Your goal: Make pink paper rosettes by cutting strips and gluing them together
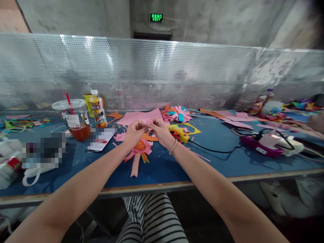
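Observation:
My left hand and my right hand meet over the middle of the table, their fingertips pinched on a small piece of pink paper. Fingers hide much of that piece. Just below them lies a pink paper rosette with an orange centre and ribbon-like tails hanging toward me. A yellow glue gun rests beside my right hand, its black cord running to the right. Behind the hands is a sheet of pink paper, and a pink and blue paper rosette sits farther back.
A lidded cup of brown drink and a juice bottle stand at the left. At the right lies a purple power strip with cables. A perforated metal screen closes the table's back. Another person's hand shows far right.

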Tool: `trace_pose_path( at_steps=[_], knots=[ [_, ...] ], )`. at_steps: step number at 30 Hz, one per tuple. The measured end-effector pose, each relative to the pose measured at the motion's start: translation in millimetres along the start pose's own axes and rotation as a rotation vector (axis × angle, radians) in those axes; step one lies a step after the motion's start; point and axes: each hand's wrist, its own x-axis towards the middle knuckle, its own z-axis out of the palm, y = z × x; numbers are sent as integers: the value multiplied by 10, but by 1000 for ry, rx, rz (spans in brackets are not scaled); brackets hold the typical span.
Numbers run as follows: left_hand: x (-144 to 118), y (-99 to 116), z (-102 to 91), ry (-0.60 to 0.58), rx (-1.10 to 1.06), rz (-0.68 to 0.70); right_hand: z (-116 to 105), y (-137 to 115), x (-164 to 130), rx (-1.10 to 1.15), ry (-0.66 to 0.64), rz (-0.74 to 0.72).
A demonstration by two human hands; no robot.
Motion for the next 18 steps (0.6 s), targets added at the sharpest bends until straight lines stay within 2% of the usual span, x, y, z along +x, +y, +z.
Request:
trace_pose_path(
  at_steps=[5, 18],
  knots=[
    [-16, 36, 20, -10, 14, -1, -3, 6, 9, -18, -8, -27],
    [-23, 62, 2, -22, -17, -21, -15, -6, 4, 13, -12, 34]
  ],
)
